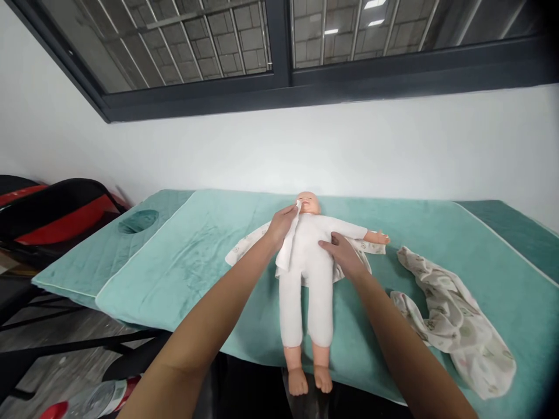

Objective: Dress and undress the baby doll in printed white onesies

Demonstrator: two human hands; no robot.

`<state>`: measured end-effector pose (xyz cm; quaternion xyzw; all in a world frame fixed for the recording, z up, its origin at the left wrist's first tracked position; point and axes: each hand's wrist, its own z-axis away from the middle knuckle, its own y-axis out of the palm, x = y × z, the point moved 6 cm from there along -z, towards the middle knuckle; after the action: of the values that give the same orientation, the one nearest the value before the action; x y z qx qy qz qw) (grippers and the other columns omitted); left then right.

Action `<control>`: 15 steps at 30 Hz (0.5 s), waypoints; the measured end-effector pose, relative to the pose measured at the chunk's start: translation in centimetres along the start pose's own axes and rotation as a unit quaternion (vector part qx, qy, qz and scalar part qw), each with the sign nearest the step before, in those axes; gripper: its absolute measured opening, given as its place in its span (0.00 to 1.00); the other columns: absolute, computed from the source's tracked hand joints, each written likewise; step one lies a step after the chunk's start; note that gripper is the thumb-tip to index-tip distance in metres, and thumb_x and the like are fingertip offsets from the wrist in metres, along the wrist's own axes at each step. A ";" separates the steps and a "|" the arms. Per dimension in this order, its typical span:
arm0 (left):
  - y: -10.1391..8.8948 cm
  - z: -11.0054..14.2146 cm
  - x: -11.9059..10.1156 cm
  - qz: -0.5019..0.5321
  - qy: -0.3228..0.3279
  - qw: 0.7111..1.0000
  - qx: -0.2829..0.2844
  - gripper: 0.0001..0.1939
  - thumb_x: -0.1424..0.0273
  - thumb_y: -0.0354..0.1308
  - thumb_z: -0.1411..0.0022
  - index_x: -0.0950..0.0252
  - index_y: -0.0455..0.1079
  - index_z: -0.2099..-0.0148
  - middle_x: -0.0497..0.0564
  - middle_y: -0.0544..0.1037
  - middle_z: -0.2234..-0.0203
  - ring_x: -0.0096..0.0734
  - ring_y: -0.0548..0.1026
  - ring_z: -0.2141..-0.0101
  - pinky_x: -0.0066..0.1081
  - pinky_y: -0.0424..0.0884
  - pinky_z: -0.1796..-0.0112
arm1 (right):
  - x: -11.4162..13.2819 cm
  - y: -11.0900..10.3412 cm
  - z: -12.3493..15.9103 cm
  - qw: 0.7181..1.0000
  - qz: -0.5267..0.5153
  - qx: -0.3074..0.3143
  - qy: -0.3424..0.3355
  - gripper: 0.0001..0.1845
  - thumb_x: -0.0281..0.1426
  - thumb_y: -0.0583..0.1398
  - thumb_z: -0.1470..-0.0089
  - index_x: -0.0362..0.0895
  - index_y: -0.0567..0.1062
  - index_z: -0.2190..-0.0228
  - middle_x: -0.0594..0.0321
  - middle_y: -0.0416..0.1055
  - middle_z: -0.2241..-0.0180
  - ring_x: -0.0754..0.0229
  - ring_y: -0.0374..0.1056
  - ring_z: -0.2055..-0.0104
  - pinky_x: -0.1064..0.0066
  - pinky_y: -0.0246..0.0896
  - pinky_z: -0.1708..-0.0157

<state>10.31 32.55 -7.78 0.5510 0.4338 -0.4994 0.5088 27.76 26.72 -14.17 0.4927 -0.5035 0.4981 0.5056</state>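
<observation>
A baby doll (317,285) with a white cloth body lies on its back, head toward the wall and bare feet at the near edge. Under it is spread a patterned baby shirt (247,244), whose sleeve shows on the left. My left hand (283,226) pinches the shirt's raised white front edge beside the doll's chin; the doll's arm on that side is hidden. On the other side of the belly rests my right hand (345,253), fingers apart, with thumb and fingertips touching the doll. Baby pants (454,308) with a leaf-like print lie crumpled to the right.
A green padded massage table (174,262) runs along the white wall, with a face hole at its left. Black and red chairs (70,218) stand beyond the left end. A clear bottle (98,400) with a red cap is low at the left. Above is a barred window (279,87).
</observation>
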 end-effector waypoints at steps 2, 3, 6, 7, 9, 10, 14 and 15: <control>-1.1 -0.2 0.1 -0.012 -0.006 1.000 0.006 0.25 0.54 0.64 0.45 0.65 0.76 0.50 0.56 0.80 0.53 0.46 0.77 0.52 0.43 0.71 0.49 | -1.3 0.6 -0.4 0.996 -0.089 0.028 0.015 0.19 0.41 0.66 0.56 0.45 0.72 0.63 0.61 0.73 0.61 0.55 0.69 0.59 0.68 0.65 0.62; -1.9 -0.4 0.3 -0.024 -0.014 1.000 -0.005 0.25 0.54 0.64 0.46 0.65 0.76 0.50 0.56 0.80 0.53 0.46 0.77 0.53 0.43 0.72 0.50 | -2.0 0.9 -0.6 0.992 -0.116 0.037 0.023 0.19 0.39 0.67 0.57 0.45 0.73 0.62 0.61 0.74 0.60 0.54 0.69 0.58 0.68 0.66 0.60; -4.8 -1.0 1.0 -0.057 -0.044 0.994 -0.079 0.25 0.57 0.65 0.47 0.66 0.75 0.50 0.58 0.81 0.56 0.45 0.78 0.57 0.43 0.73 0.54 | -3.6 1.1 -0.9 0.986 -0.160 0.043 0.039 0.23 0.37 0.69 0.58 0.47 0.74 0.58 0.61 0.74 0.53 0.53 0.69 0.51 0.67 0.67 0.54; -5.4 -1.1 1.1 -0.066 -0.049 0.992 -0.096 0.24 0.58 0.64 0.46 0.67 0.75 0.51 0.59 0.81 0.56 0.45 0.79 0.58 0.44 0.73 0.54 | -3.9 1.2 -0.9 0.983 -0.173 0.049 0.042 0.25 0.36 0.69 0.58 0.48 0.74 0.56 0.61 0.73 0.50 0.52 0.68 0.47 0.66 0.66 0.51; -5.5 -1.1 1.0 -0.080 -0.046 0.991 -0.096 0.22 0.58 0.63 0.45 0.67 0.75 0.52 0.60 0.81 0.57 0.46 0.78 0.57 0.44 0.73 0.54 | -4.2 1.7 -0.8 0.977 -0.196 0.066 0.048 0.28 0.36 0.69 0.57 0.50 0.73 0.52 0.63 0.69 0.43 0.52 0.64 0.41 0.64 0.64 0.45; -5.0 -0.9 0.7 -0.086 -0.043 0.992 -0.079 0.21 0.59 0.63 0.45 0.67 0.76 0.54 0.60 0.81 0.57 0.46 0.78 0.58 0.44 0.73 0.54 | -4.3 1.9 -0.7 0.975 -0.202 0.076 0.052 0.29 0.36 0.69 0.56 0.51 0.72 0.50 0.64 0.66 0.40 0.53 0.62 0.39 0.64 0.62 0.43; -0.8 1.7 -0.9 -0.181 -0.004 0.982 0.057 0.17 0.57 0.59 0.42 0.66 0.78 0.62 0.56 0.82 0.63 0.42 0.78 0.62 0.38 0.74 0.59 | -3.7 2.8 0.0 0.972 -0.201 0.112 0.037 0.29 0.40 0.66 0.50 0.53 0.70 0.47 0.66 0.62 0.37 0.54 0.60 0.37 0.62 0.59 0.39; 0.2 2.6 -1.2 -0.217 0.001 0.971 0.103 0.18 0.56 0.58 0.41 0.66 0.78 0.62 0.55 0.81 0.64 0.39 0.78 0.65 0.36 0.75 0.62 | -3.5 2.9 0.1 0.972 -0.197 0.121 0.029 0.28 0.41 0.66 0.49 0.53 0.70 0.46 0.65 0.63 0.38 0.53 0.61 0.37 0.62 0.60 0.39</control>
<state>10.07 29.95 -6.48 0.4939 0.4894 -0.6393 0.3283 24.87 26.65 -17.65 0.6249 -0.3175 0.4600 0.5451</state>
